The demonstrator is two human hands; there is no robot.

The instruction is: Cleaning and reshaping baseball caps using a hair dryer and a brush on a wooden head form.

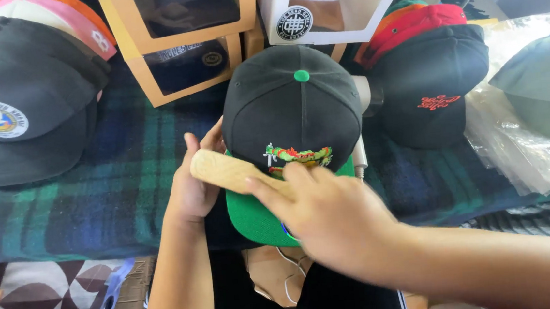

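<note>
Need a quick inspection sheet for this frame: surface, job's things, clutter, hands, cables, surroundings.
Surface: plaid cloth, dark blue and green, covers the table.
Job's things: black cap with green brim and green top button, embroidered front; wooden brush laid across its front edge.
Clutter: other caps at left and right, an olive cap on clear plastic bags, window boxes behind.
Hands: left hand steadies the cap's side; right hand holds the brush.
Cables: thin white cord beside the cap.
Surroundings: patterned floor at lower left.
</note>
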